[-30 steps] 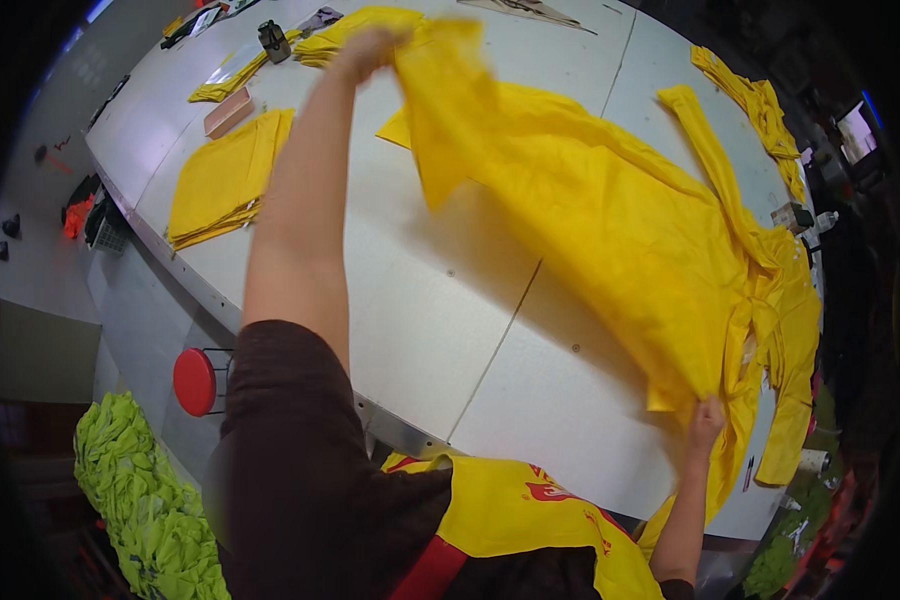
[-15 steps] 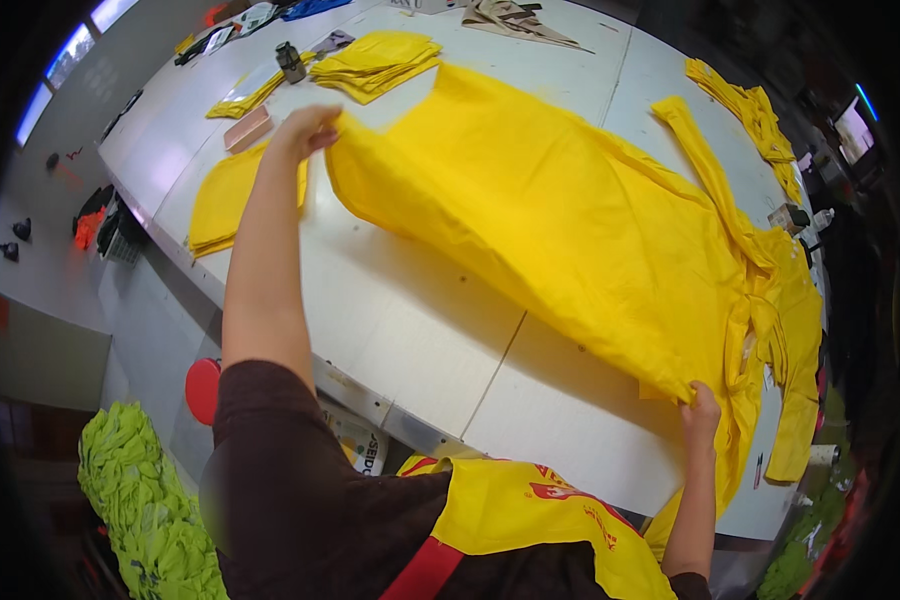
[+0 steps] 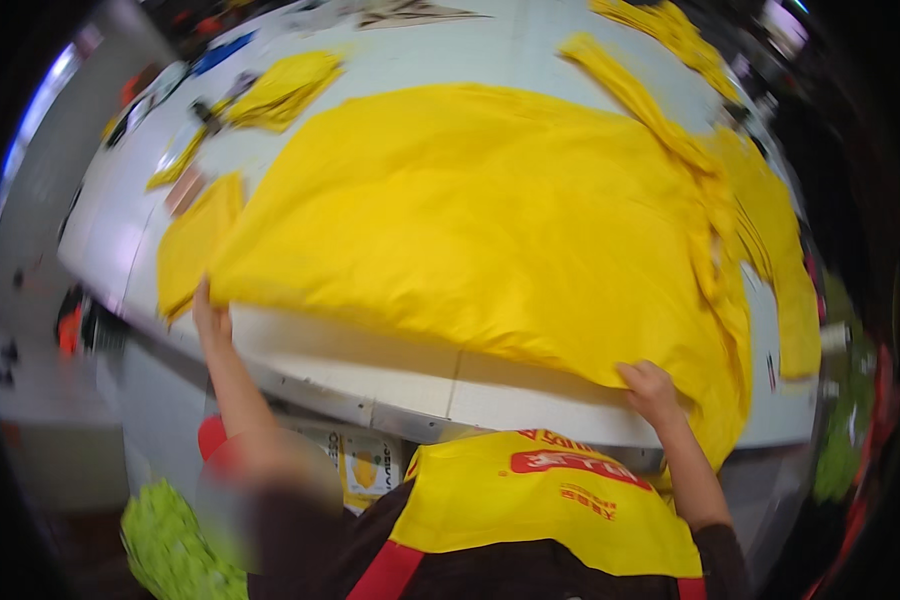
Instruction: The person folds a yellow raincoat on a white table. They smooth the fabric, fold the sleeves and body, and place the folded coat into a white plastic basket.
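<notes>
Left hand [image 3: 210,318] and right hand [image 3: 652,388] each pinched the near edge of the yellow fabric sheet [image 3: 470,220], spread across the white table [image 3: 370,370]; a red-labelled yellow carton [image 3: 362,468] sat under the table's near edge.

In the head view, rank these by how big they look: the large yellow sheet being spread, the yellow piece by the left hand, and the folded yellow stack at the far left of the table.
1. Large yellow sheet, clearly largest.
2. Yellow piece by the left hand.
3. Folded yellow stack, though it lies farther from the camera, so 2 and 3 are unsure.

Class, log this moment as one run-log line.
left hand: grips yellow fabric sheet corner | right hand: grips near edge | sheet: spread over white table
</notes>
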`<act>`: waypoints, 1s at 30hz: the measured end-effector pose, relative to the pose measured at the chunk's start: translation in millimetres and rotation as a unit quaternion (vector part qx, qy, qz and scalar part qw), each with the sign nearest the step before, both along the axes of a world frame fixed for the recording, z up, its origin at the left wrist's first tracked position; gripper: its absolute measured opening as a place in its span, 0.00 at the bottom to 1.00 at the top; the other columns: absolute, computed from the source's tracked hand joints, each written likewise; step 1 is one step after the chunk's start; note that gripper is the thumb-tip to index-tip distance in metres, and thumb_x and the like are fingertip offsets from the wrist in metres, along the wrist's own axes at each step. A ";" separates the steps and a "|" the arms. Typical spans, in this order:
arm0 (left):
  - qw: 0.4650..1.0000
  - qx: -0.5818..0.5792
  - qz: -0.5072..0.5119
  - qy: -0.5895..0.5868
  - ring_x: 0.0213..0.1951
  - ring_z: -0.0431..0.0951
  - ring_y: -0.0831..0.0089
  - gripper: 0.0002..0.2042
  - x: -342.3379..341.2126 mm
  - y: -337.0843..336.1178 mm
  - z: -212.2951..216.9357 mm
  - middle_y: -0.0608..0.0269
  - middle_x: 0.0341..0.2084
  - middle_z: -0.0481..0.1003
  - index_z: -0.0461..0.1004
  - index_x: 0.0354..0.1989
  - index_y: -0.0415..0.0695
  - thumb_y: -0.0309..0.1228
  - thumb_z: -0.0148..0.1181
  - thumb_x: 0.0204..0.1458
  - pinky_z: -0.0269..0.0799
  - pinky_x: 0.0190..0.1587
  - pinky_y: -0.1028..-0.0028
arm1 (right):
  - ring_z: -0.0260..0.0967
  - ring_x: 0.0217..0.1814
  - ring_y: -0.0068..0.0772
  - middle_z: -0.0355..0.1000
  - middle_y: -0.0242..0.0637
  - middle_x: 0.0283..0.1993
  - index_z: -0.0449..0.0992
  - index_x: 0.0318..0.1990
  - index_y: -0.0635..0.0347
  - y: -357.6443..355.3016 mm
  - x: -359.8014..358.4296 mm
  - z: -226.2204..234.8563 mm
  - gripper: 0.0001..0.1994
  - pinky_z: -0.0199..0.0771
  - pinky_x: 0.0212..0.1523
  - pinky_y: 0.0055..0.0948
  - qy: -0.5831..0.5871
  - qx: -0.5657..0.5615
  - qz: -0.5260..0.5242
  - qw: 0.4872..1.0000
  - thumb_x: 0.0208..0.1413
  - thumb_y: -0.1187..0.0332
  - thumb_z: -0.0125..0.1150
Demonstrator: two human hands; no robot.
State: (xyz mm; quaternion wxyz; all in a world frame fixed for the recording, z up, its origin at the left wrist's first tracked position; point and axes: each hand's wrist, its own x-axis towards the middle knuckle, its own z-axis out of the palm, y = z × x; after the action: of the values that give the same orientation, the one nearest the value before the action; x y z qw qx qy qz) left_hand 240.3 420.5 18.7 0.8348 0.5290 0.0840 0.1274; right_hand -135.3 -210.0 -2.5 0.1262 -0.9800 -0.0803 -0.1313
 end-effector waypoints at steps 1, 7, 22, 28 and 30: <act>0.997 0.015 0.030 0.076 0.48 0.72 0.65 0.19 -17.0 30.1 -40.4 0.55 0.47 0.71 0.66 0.51 0.36 0.34 0.53 0.55 0.70 0.49 0.70 | 0.67 0.29 0.41 0.65 0.38 0.26 0.73 0.38 0.55 6.4 -3.0 -12.9 0.16 0.69 0.27 0.35 0.017 0.019 0.009 1.000 0.35 0.76 0.57; 0.919 0.107 0.266 0.270 0.35 0.77 0.59 0.22 -60.8 72.0 -155.5 0.48 0.42 0.72 0.66 0.46 0.34 0.29 0.66 0.44 0.78 0.32 0.63 | 0.68 0.32 0.40 0.66 0.36 0.28 0.72 0.37 0.55 26.3 -27.5 -54.2 0.11 0.69 0.30 0.34 0.056 0.065 0.014 0.996 0.42 0.73 0.56; 0.906 0.282 0.198 0.248 0.45 0.71 0.55 0.22 -134.6 47.8 -142.1 0.49 0.47 0.68 0.62 0.55 0.40 0.20 0.46 0.47 0.71 0.46 0.60 | 0.30 0.73 0.45 0.36 0.38 0.71 0.49 0.66 0.49 -99.0 -152.6 -20.4 0.38 0.30 0.63 0.64 0.329 0.073 -0.397 0.854 0.50 0.46 0.53; 0.792 0.347 0.376 0.333 0.53 0.65 0.50 0.21 -132.6 -21.9 -99.2 0.40 0.50 0.65 0.61 0.56 0.36 0.26 0.49 0.51 0.64 0.53 0.59 | 0.52 0.64 0.47 0.58 0.47 0.61 0.63 0.58 0.59 -150.1 -164.6 -53.6 0.27 0.56 0.58 0.48 0.188 0.106 -0.473 0.854 0.53 0.54 0.54; 0.668 0.628 0.307 0.255 0.54 0.63 0.49 0.22 -146.1 -52.9 -89.7 0.40 0.49 0.65 0.62 0.54 0.33 0.30 0.52 0.51 0.61 0.54 0.59 | 0.59 0.57 0.51 0.63 0.50 0.55 0.67 0.53 0.61 -147.2 -122.7 -37.3 0.22 0.61 0.55 0.42 0.162 0.099 -0.466 0.864 0.53 0.61 0.53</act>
State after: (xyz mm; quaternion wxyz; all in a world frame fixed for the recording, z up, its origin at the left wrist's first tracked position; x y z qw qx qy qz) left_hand 94.2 367.7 -71.1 0.1646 0.8843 0.3515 0.2595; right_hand -257.9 -357.1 -39.9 0.1575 -0.8934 0.4203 -0.0211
